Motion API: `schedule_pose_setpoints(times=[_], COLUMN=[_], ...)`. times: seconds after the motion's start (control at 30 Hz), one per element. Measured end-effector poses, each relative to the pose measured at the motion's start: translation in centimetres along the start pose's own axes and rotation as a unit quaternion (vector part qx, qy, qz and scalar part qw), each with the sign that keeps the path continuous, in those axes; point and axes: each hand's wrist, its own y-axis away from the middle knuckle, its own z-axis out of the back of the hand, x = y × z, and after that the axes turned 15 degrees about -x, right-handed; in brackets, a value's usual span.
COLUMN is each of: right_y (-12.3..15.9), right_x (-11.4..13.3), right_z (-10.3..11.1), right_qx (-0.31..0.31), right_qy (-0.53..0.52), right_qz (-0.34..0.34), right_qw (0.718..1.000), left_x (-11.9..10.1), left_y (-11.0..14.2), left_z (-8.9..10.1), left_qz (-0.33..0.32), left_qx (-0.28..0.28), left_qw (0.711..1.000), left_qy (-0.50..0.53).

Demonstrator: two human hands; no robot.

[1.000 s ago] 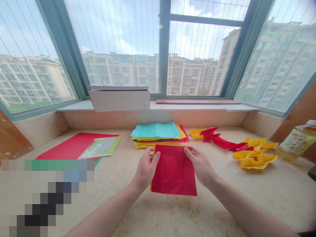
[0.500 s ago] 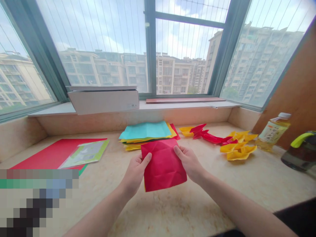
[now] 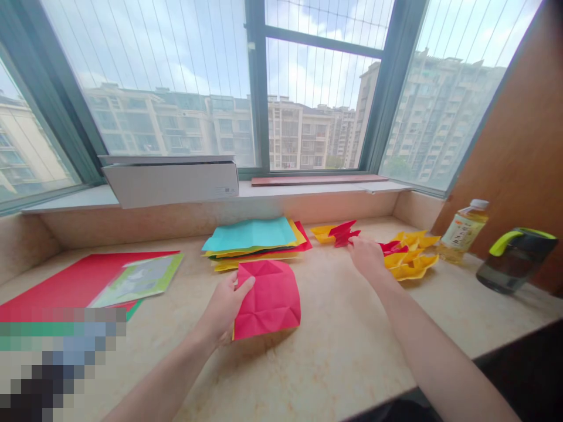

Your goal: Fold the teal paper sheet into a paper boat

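Note:
My left hand (image 3: 223,305) grips the left edge of a creased red paper square (image 3: 270,299), thumb on the front, and holds it above the counter. A sliver of yellow shows along its lower left edge. Farther off to the right, my right hand (image 3: 368,258) has its fingers drawn together at the edge of a folded red paper piece (image 3: 343,234); the fingertips are partly hidden. More folded red paper (image 3: 393,248) lies just beyond that hand, beside yellow folded paper pieces (image 3: 413,265). Another yellow folded piece (image 3: 322,234) sits behind the red one.
A stack of coloured sheets (image 3: 250,235), turquoise on top, lies against the sill wall. To the left are red sheets (image 3: 65,281) under a clear packet (image 3: 141,278). A bottle (image 3: 464,231) and a dark jug (image 3: 516,261) stand at right. A white box (image 3: 171,184) rests on the sill.
My right hand has let go of the red square and moved away to the folded red paper at the back right. The square stays in my left hand. The view has shifted slightly right.

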Motion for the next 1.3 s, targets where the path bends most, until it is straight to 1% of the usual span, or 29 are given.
schedule_pose_setpoints(times=[0.07, 0.1, 0.13, 0.17, 0.2, 0.23, 0.27, 0.3, 0.33, 0.37, 0.4, 0.43, 0.5, 0.53, 0.63, 0.7, 0.77, 0.8, 0.83, 0.87, 0.93, 1.0, 1.07, 1.1, 1.13, 1.17, 1.2, 1.27, 1.3], right_y=[-0.5, -0.7, -0.8, -1.0, -1.1, -1.2, -1.3, -1.4, -1.5, -1.5, -1.6, -1.6, -1.6, -1.7, -1.9, -2.1, -2.2, -2.2, -2.2, -2.2, -1.9, -1.1, 0.2, 1.2, 2.3, 3.5, 4.8, 7.2, 8.3], right_x=[-1.6, -2.2, -2.7, -3.1, -3.4, -3.7, -3.9, -4.1, -4.3, -4.5, -4.7, -4.8, -5.0, -5.0, -4.8, -4.4, -3.8, -3.5, -3.1, -2.7, -1.5, 0.1, 2.4, 3.7, 5.0, 6.4, 7.6, 9.6, 10.3], right_z=[-0.9, -1.3, -1.7, -2.1, -2.4, -2.6, -2.8, -3.0, -3.2, -3.3, -3.4, -3.5, -3.6, -3.7, -3.3, -2.6, -1.6, -1.0, -0.4, 0.1, 0.9, 1.4, 1.7, 1.8, 2.0, 2.2, 2.5, 3.1, 3.3], right_qx=[0.029, 0.044, 0.053, 0.059, 0.061, 0.061, 0.058, 0.054, 0.048, 0.042, 0.036, 0.029, 0.016, 0.009, -0.015, -0.035, -0.078, -0.106, -0.135, -0.156, -0.158, -0.127, -0.078, -0.028, 0.023, 0.069, 0.097, 0.144, 0.153], right_qy=[0.047, 0.065, 0.080, 0.092, 0.102, 0.111, 0.120, 0.126, 0.132, 0.137, 0.140, 0.142, 0.141, 0.139, 0.126, 0.119, 0.083, 0.043, -0.021, -0.099, -0.267, -0.362, -0.442, -0.546, -0.623, -0.666, -0.687, -0.694, -0.687], right_qz=[-0.031, -0.043, -0.053, -0.061, -0.067, -0.071, -0.076, -0.080, -0.083, -0.087, -0.091, -0.095, -0.103, -0.107, -0.116, -0.121, -0.141, -0.158, -0.182, -0.203, -0.225, -0.208, -0.173, -0.154, -0.132, -0.106, -0.084, -0.023, 0.009], right_qw=[0.998, 0.996, 0.994, 0.992, 0.991, 0.989, 0.988, 0.987, 0.987, 0.986, 0.985, 0.985, 0.985, 0.985, 0.985, 0.985, 0.983, 0.981, 0.974, 0.962, 0.924, 0.900, 0.877, 0.823, 0.771, 0.735, 0.715, 0.705, 0.710], left_x=[0.5, 0.8, 1.1, 1.3, 1.5, 1.6, 1.6, 1.5, 1.4, 1.4, 1.4, 1.4, 1.7, 1.8, 2.1, 2.0, 1.9, 1.8, 1.8, 1.7, 1.6, 1.3, 1.0, 0.9, 0.7, 0.6, 0.4, 0.1, 0.0], left_y=[-0.5, -0.8, -1.1, -1.3, -1.4, -1.4, -1.4, -1.2, -0.9, -0.6, -0.4, -0.1, 0.1, 0.1, -0.2, -0.3, -0.4, -0.3, -0.3, -0.2, 0.1, 0.5, 1.0, 1.3, 1.6, 1.8, 2.1, 2.4, 2.5], left_z=[0.3, 0.4, 0.7, 0.9, 1.1, 1.3, 1.4, 1.5, 1.5, 1.3, 1.1, 0.8, 0.2, -0.1, -0.5, -0.5, -0.4, -0.3, -0.2, -0.2, -0.2, -0.3, -0.6, -0.7, -0.9, -1.2, -1.4, -1.8, -2.0], left_qz=[-0.041, -0.077, -0.127, -0.190, -0.263, -0.333, -0.396, -0.445, -0.478, -0.493, -0.494, -0.487, -0.457, -0.435, -0.376, -0.357, -0.354, -0.359, -0.366, -0.375, -0.386, -0.377, -0.352, -0.334, -0.314, -0.290, -0.262, -0.199, -0.169], left_qx=[-0.019, -0.043, -0.072, -0.109, -0.141, -0.155, -0.143, -0.104, -0.045, 0.025, 0.090, 0.142, 0.205, 0.226, 0.252, 0.258, 0.258, 0.254, 0.249, 0.243, 0.223, 0.195, 0.156, 0.135, 0.116, 0.102, 0.096, 0.111, 0.114], left_qw=[0.997, 0.989, 0.975, 0.949, 0.914, 0.875, 0.838, 0.807, 0.784, 0.767, 0.754, 0.745, 0.737, 0.737, 0.750, 0.752, 0.754, 0.758, 0.763, 0.770, 0.789, 0.819, 0.857, 0.879, 0.901, 0.923, 0.944, 0.972, 0.979], left_qy=[-0.066, -0.115, -0.171, -0.227, -0.275, -0.316, -0.348, -0.373, -0.394, -0.409, -0.422, -0.432, -0.454, -0.465, -0.483, -0.490, -0.490, -0.483, -0.471, -0.456, -0.422, -0.387, -0.342, -0.313, -0.277, -0.232, -0.179, -0.058, -0.009])
